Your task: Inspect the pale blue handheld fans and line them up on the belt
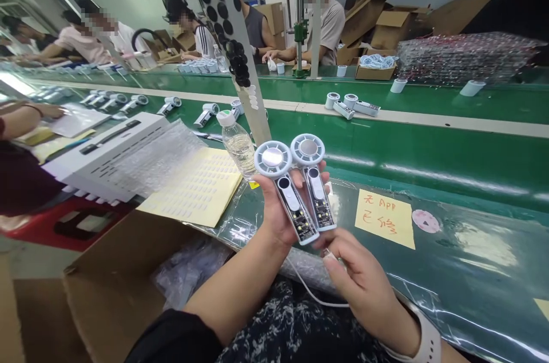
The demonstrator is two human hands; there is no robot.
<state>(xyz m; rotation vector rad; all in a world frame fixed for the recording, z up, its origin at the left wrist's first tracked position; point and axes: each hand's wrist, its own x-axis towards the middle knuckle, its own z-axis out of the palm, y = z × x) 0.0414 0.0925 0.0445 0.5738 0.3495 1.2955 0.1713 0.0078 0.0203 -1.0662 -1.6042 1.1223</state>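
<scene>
— Steadying comes 1st: L grip wraps both fans, left fan & right fan, held at the table's near edge. Don't let 'em knock, imo.
— R grip?
— Pinching what looks like the white cable's end, just below. Keep it straight, cord slack.
— Unclear bits?
— Fans' backs hidden; cable tip mostly covered, can't tell if it's touching a fan.

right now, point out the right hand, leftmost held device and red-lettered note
Right hand (365, 278): head view, its middle
Leftmost held device (291, 198): head view, white strip on its handle
Red-lettered note (384, 214): head view, paper's middle
</scene>
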